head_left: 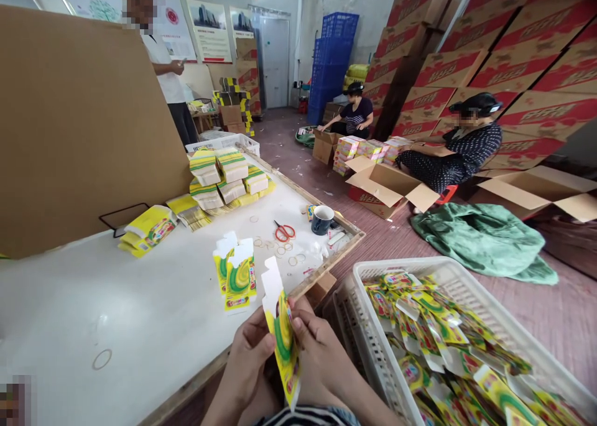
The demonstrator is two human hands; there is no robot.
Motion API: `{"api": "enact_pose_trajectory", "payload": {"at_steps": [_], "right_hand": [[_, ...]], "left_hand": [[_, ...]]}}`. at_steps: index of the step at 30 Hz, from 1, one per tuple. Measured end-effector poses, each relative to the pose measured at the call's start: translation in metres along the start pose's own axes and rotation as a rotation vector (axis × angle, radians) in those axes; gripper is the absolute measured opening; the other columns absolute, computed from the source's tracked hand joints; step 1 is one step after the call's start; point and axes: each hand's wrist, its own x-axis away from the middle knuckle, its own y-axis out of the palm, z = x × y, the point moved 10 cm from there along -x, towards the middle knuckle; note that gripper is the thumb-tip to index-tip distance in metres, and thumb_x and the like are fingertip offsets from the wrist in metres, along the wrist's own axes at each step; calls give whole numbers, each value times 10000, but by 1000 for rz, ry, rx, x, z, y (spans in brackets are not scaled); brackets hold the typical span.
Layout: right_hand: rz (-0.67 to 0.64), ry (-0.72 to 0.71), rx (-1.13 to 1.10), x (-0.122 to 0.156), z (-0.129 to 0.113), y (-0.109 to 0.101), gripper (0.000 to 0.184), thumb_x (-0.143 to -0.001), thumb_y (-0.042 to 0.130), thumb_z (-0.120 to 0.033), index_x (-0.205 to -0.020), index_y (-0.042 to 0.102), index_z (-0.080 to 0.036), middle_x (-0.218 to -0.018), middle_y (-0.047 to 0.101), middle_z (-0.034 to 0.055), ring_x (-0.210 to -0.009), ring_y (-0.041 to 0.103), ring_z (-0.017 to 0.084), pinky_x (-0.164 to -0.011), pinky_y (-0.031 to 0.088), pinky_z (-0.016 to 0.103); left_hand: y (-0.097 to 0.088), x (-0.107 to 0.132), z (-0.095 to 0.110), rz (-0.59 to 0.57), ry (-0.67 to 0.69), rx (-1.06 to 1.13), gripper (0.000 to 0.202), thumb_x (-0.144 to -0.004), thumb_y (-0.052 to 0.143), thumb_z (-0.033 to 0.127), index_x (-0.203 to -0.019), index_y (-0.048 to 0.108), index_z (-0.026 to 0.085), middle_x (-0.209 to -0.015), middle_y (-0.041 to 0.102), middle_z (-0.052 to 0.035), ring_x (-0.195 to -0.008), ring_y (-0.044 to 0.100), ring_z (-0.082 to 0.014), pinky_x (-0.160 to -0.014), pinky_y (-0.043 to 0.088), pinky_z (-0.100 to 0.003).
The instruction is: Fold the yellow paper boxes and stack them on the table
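Yellow carton (284,340) between the fingers (266,346)

a carton (282,345) sits between left hand (247,351) and right hand (319,342), by the near edge of the table (158,314). beyond it on the table lie loose cartons (240,277), then stacks (219,171); right of these, scissors (284,232), then a mug (321,222). right of the table, a basket (410,262) holds a heap (436,314); behind it lies a cloth (480,239).

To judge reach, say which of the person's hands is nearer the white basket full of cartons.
Right. The right hand is left of the basket; the left hand is farther left, across the held carton.
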Motion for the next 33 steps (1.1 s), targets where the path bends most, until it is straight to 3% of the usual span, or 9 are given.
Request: {"api": "enact_pose_trajectory", "payload": {"at_steps": [5, 12, 17, 20, 23, 26, 31, 33], "right_hand": [[-115, 35, -93, 4, 0, 8, 392, -830, 602, -473, -1088, 658, -183, -967, 690, 80, -875, 634, 237, -785, 503, 342], [-195, 34, -16, 6, -5, 3, 353, -878, 527, -453, -960, 675, -143, -807, 646, 59, -741, 585, 196, -681, 474, 300], [-131, 36, 140, 8, -9, -9, 371, -874, 520, -473, -809, 651, -132, -698, 564, 23, -633, 491, 150, -585, 413, 254], [-114, 2, 246, 9, -16, -12, 336, -833, 580, -474, -822, 658, -148, -678, 538, 8, -603, 448, 140, -539, 374, 234], [-93, -15, 342, 11, -20, -14, 283, -841, 581, -432, -845, 663, -161, -646, 519, -3, -590, 441, 136, -535, 374, 224], [-54, 11, 428, 12, -17, -16, 274, -853, 560, -381, -725, 626, -148, -603, 479, -15, -554, 404, 117, -501, 345, 213], [-43, 11, 383, 11, -6, -10, 356, -902, 459, -369, -646, 573, -149, -613, 524, 2, -547, 427, 110, -484, 341, 206], [26, -1, 409, 10, -3, -16, 358, -901, 471, -378, -640, 577, -157, -596, 530, 4, -557, 450, 121, -512, 370, 214]], "left_hand": [[-8, 0, -4, 37, 18, 32, 520, -665, 816, 365, -1132, 665, 194, -1121, 664, -142, -1085, 583, -324, -929, 476, -392], [-14, 3, -16, 96, -68, 110, 410, -764, 743, 271, -1159, 648, 214, -1055, 697, -127, -1020, 631, -283, -893, 506, -367], [-17, 9, -21, 162, -103, 105, 388, -738, 772, 273, -1112, 674, 244, -1010, 716, -97, -976, 654, -258, -876, 517, -337], [-14, 8, -17, 167, -83, 68, 395, -716, 790, 283, -1095, 682, 255, -1028, 712, -90, -992, 646, -257, -880, 513, -330], [-11, 7, -14, 161, -63, 21, 378, -731, 776, 300, -1093, 684, 242, -1056, 702, -94, -1027, 627, -258, -892, 504, -320], [-13, 7, -13, 163, -29, -23, 382, -759, 748, 300, -1122, 665, 219, -1087, 688, -103, -1052, 612, -261, -891, 500, -312], [-22, 5, -18, 241, -14, -168, 413, -777, 716, 346, -1134, 629, 157, -1088, 682, -128, -1048, 609, -283, -848, 518, -326], [-22, 5, -15, 250, 4, -225, 495, -763, 728, 347, -1189, 561, 158, -1102, 676, -129, -1058, 605, -275, -879, 503, -335]]}}
